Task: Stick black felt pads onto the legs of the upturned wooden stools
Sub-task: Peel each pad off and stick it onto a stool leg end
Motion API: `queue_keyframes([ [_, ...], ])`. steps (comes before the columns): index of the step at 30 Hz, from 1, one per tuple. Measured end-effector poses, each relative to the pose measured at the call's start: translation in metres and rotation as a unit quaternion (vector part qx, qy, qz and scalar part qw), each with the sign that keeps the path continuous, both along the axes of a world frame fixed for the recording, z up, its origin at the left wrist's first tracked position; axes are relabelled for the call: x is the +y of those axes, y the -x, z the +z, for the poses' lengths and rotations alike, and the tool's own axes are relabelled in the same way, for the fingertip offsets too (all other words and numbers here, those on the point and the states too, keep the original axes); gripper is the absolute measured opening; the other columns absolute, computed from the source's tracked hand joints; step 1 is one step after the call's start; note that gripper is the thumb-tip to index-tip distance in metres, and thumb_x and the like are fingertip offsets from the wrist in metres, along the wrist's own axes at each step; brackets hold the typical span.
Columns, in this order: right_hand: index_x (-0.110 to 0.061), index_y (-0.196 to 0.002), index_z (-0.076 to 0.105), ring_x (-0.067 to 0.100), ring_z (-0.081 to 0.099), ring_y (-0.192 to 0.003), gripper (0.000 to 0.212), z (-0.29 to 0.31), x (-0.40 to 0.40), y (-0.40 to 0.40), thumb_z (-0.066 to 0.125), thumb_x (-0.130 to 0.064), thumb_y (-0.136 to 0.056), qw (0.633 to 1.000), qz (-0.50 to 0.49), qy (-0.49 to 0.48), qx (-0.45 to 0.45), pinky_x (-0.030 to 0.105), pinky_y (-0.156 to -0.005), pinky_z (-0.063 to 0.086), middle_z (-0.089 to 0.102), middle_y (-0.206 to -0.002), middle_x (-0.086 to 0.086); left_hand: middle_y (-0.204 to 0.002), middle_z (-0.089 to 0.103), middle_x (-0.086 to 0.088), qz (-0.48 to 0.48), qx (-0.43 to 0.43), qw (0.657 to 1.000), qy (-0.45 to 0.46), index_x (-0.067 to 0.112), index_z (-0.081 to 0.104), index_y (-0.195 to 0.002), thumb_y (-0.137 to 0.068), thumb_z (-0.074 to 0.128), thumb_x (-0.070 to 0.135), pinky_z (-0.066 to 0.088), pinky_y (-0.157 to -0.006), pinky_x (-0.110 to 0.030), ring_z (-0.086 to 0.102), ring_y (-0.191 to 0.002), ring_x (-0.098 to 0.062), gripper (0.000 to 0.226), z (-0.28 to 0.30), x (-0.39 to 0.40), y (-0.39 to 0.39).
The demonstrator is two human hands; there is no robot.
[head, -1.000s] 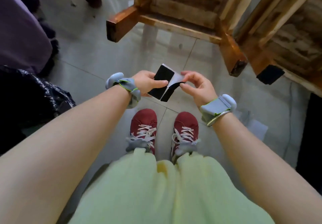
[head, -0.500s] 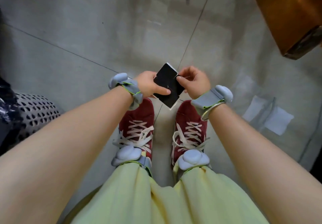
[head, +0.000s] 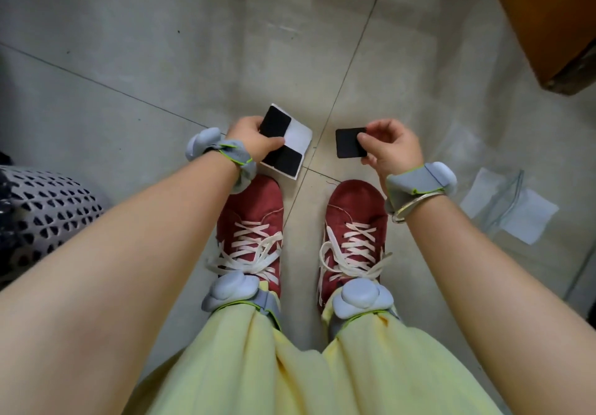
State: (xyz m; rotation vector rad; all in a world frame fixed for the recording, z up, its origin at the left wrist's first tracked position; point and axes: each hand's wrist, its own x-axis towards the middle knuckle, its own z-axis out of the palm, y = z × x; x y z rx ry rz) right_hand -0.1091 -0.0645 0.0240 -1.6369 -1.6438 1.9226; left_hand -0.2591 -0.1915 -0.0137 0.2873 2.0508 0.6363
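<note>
My left hand [head: 250, 138] grips a white backing sheet [head: 300, 138] that carries black felt pads, with one bare white square at its upper right. A single black square felt pad [head: 348, 143] is pinched between thumb and fingers of my right hand [head: 392, 146], held apart from the sheet. Both hands hover over the grey tiled floor above my red shoes. Only one wooden stool leg [head: 545, 24] shows, at the top right corner, far from both hands.
A clear plastic bag with white paper [head: 509, 211] lies on the floor at the right. A grey perforated basket [head: 42, 214] sits at the left edge. My red shoes [head: 251, 221] stand below the hands on the tiles.
The right hand has peeled one black pad off the sheet and drawn it to the right. The view has tilted down, so the stools have mostly left the frame.
</note>
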Motion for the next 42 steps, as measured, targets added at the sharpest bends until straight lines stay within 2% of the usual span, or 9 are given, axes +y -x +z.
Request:
queue_keyframes([
  [5,-0.023,-0.071,0.049,-0.006,0.053,-0.046,0.036,0.018,0.000,-0.007,0.055,0.012,-0.079,0.998,0.003,-0.056,0.043,0.009,-0.042,0.044,0.051,-0.067,-0.002,-0.134,0.047,-0.018,-0.020,0.153,0.986,0.059,0.007,0.039,-0.131,-0.080,0.063,0.018,0.033,-0.103,-0.034,0.042,-0.125,-0.032,0.058,0.013,0.008,-0.014],
  [7,-0.025,-0.069,0.050,-0.008,0.054,-0.048,0.037,0.030,0.002,-0.011,0.057,0.010,-0.078,0.993,-0.011,-0.104,0.057,0.009,-0.045,0.045,0.053,-0.067,-0.005,-0.134,0.043,-0.017,-0.012,0.199,0.980,0.001,0.007,0.039,-0.132,-0.084,0.060,0.020,0.027,-0.105,-0.027,0.039,-0.126,-0.030,0.055,0.029,0.017,-0.025],
  [10,-0.028,-0.065,0.054,-0.005,0.055,-0.053,0.032,0.055,0.004,-0.019,0.062,0.002,-0.074,0.982,-0.054,-0.151,0.095,0.014,-0.054,0.048,0.059,-0.061,-0.015,-0.103,0.060,-0.004,0.029,0.118,0.977,-0.175,0.006,0.057,-0.113,-0.087,0.056,0.021,0.041,-0.079,-0.008,0.057,-0.095,-0.018,0.029,0.068,0.037,-0.047],
  [13,-0.028,-0.066,0.057,-0.005,0.058,-0.057,0.023,0.081,0.006,-0.028,0.062,-0.006,-0.069,0.971,-0.095,-0.180,0.124,0.014,-0.059,0.050,0.064,-0.054,-0.020,-0.069,0.058,0.007,0.046,-0.005,0.952,-0.303,0.020,0.059,-0.082,-0.077,0.055,0.026,0.046,-0.070,-0.016,0.055,-0.066,-0.007,0.009,0.112,0.059,-0.069],
  [16,-0.028,-0.068,0.057,-0.006,0.059,-0.059,0.023,0.103,0.005,-0.037,0.062,-0.005,-0.070,0.956,-0.127,-0.225,0.141,0.011,-0.062,0.050,0.065,-0.057,-0.020,-0.063,0.054,0.013,0.033,0.008,0.937,-0.346,0.013,0.064,-0.088,-0.072,0.056,0.020,0.043,-0.061,-0.007,0.051,-0.052,0.008,0.019,0.135,0.072,-0.085],
  [20,-0.028,-0.071,0.059,-0.007,0.060,-0.062,0.028,0.121,0.007,-0.045,0.062,-0.001,-0.073,0.924,-0.175,-0.310,0.142,0.009,-0.065,0.048,0.065,-0.059,-0.022,-0.063,0.054,0.018,0.023,0.043,0.915,-0.400,0.028,0.056,-0.089,-0.076,0.059,0.016,0.043,-0.060,-0.006,0.051,-0.051,0.012,0.018,0.152,0.085,-0.095],
  [27,-0.019,-0.094,0.058,0.005,0.059,-0.074,0.024,0.132,0.016,-0.041,0.061,-0.002,-0.078,0.860,-0.190,-0.466,0.081,0.010,-0.072,0.047,0.060,-0.088,-0.002,-0.070,0.059,0.011,0.021,0.142,0.895,-0.422,0.011,0.070,-0.090,-0.079,0.062,0.015,0.049,-0.066,-0.020,0.054,-0.061,-0.001,0.014,0.168,0.108,-0.102],
  [33,0.002,-0.089,0.068,0.008,0.061,-0.083,0.015,0.133,0.019,-0.041,0.059,0.004,-0.078,0.832,-0.160,-0.531,0.024,0.006,-0.080,0.044,0.059,-0.091,0.003,-0.075,0.059,0.009,0.025,0.175,0.883,-0.434,0.006,0.071,-0.089,-0.080,0.063,0.012,0.045,-0.066,-0.008,0.053,-0.065,0.003,0.014,0.172,0.118,-0.105],
  [42,0.006,-0.091,0.067,0.015,0.056,-0.095,0.016,0.133,0.019,-0.038,0.056,0.007,-0.079,0.820,-0.142,-0.554,-0.021,0.007,-0.087,0.041,0.056,-0.095,0.002,-0.073,0.057,0.013,0.029,0.175,0.885,-0.430,0.005,0.071,-0.086,-0.079,0.062,0.012,0.041,-0.064,-0.003,0.052,-0.063,0.006,0.013,0.173,0.122,-0.105],
])
